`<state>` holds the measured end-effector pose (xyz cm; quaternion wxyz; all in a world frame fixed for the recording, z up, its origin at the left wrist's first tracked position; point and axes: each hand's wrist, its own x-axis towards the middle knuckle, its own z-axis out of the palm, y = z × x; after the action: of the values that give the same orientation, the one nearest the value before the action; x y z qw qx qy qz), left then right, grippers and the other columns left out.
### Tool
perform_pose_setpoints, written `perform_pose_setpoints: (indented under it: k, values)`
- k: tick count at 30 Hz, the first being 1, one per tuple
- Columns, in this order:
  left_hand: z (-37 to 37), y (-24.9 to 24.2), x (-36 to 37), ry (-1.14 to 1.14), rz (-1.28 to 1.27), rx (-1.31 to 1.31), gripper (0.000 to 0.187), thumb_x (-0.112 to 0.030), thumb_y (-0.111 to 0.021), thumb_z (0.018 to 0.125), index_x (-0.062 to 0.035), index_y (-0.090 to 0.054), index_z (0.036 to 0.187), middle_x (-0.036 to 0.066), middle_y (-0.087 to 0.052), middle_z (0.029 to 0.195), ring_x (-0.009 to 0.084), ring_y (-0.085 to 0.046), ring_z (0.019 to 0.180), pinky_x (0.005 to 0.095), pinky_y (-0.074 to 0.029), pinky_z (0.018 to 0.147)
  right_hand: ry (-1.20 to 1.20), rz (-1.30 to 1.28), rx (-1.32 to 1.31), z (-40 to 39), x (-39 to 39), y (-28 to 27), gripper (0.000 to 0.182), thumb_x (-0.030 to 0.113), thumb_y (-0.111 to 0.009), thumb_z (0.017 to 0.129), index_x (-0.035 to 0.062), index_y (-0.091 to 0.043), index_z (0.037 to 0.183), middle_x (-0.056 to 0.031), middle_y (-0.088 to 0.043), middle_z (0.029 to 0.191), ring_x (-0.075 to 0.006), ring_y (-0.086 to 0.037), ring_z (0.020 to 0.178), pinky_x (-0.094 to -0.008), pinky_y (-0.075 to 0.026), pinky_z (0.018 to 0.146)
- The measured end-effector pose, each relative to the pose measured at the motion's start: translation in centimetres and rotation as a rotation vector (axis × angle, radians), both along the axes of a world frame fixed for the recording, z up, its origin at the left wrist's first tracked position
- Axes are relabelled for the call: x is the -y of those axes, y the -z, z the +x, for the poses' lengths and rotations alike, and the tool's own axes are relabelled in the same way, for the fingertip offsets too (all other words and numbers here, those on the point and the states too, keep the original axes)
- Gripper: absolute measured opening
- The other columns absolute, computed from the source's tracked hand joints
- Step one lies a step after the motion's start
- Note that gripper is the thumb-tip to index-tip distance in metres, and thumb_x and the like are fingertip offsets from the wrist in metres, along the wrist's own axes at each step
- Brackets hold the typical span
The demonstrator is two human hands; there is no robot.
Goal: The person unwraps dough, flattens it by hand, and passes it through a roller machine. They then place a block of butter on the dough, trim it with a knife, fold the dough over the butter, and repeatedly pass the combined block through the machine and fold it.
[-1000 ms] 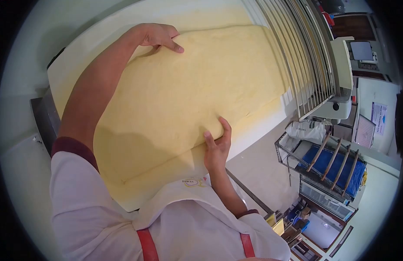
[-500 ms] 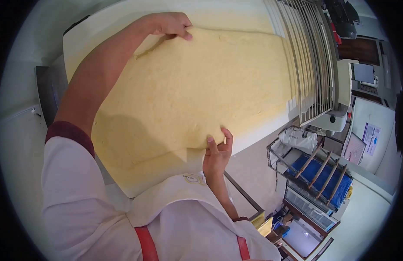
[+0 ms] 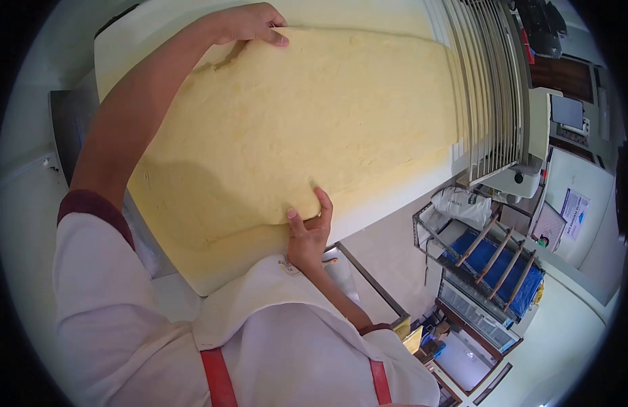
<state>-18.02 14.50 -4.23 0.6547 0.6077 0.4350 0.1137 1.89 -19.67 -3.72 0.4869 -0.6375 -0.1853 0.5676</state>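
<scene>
A wide, pale yellow dough sheet [image 3: 314, 115] lies across the floured white work surface. At its far edge my left hand [image 3: 256, 26] is closed, with the thumb on top and the fingers around the edge; a gap with a dark shadow shows beside it, where the edge is lifted. Along the near edge, my right hand [image 3: 310, 234] grips the dough with its thumb on top and its index finger bent over the surface. The undersides of the fingers are hidden.
Metal bars of a guard [image 3: 487, 88] rise over the right end of the sheet. A metal rack [image 3: 433, 251] with wooden rods and a blue cover stands beyond at lower right, with a white plastic bag [image 3: 462, 205] beside it. The white board's near edge [image 3: 368, 227] runs diagonally.
Both hands have shifted left along the dough edges, my right hand further than my left. The left hand also appears higher in view. The camera view has shifted slightly.
</scene>
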Motion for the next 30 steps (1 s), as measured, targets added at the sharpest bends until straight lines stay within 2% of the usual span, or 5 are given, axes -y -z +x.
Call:
perform_pose_setpoints:
  k: [9, 15, 18, 27, 30]
  values:
    - [-4.1, -2.6, 3.7, 0.273, -0.006, -0.183, 0.042, -0.023, -0.074, 0.083, 0.001, -0.059, 0.114, 0.01, -0.065, 0.1, 0.0181, -0.061, 0.093, 0.0324, -0.05, 0.081, -0.367, 0.014, 0.362, -3.1, 0.5, -0.8, 0.065, -0.006, -0.068, 0.082, 0.0066, -0.037, 0.138, -0.0132, -0.05, 0.124, -0.0172, -0.061, 0.099, -0.0265, -0.054, 0.074]
    - [-5.2, -1.5, 4.9, -0.109, -0.06, -0.027, 0.033, -0.015, -0.074, 0.079, 0.0049, -0.064, 0.103, 0.004, -0.066, 0.088, 0.0113, -0.061, 0.079, 0.0288, -0.048, 0.069, -0.126, 0.111, 0.038, -4.0, 3.0, 0.5, 0.059, -0.007, -0.068, 0.082, 0.0043, -0.04, 0.132, -0.0129, -0.049, 0.126, -0.0165, -0.061, 0.1, -0.0265, -0.054, 0.074]
    - [-7.2, -2.6, 6.2, 0.147, -0.118, -0.106, 0.031, -0.012, -0.072, 0.08, 0.0052, -0.064, 0.104, 0.005, -0.067, 0.089, 0.0118, -0.062, 0.08, 0.028, -0.049, 0.07, -0.224, 0.039, -0.116, -5.7, 3.6, 0.2, 0.056, -0.006, -0.069, 0.082, 0.0037, -0.042, 0.131, -0.0132, -0.053, 0.122, -0.017, -0.063, 0.095, -0.027, -0.054, 0.076]
    - [-7.4, -0.5, 7.9, -0.239, 0.245, -0.117, 0.037, -0.015, -0.072, 0.082, 0.0021, -0.061, 0.112, 0.009, -0.067, 0.101, 0.0158, -0.063, 0.095, 0.03, -0.049, 0.081, -0.659, -0.154, -0.053, -2.1, 2.3, -1.3, 0.043, 0.001, -0.069, 0.084, 0.0049, -0.057, 0.125, -0.0088, -0.069, 0.1, -0.0132, -0.066, 0.087, -0.0254, -0.053, 0.078]
    - [-10.6, 0.6, 10.6, -0.51, 0.444, -0.008, 0.039, -0.017, -0.072, 0.084, 0.0003, -0.059, 0.116, 0.009, -0.065, 0.108, 0.0169, -0.061, 0.101, 0.0295, -0.047, 0.089, -1.277, -0.144, 0.155, 3.9, -4.0, -3.2, 0.028, 0.002, -0.069, 0.084, 0.0046, -0.067, 0.112, -0.0082, -0.072, 0.096, -0.0124, -0.067, 0.089, -0.0258, -0.053, 0.08]
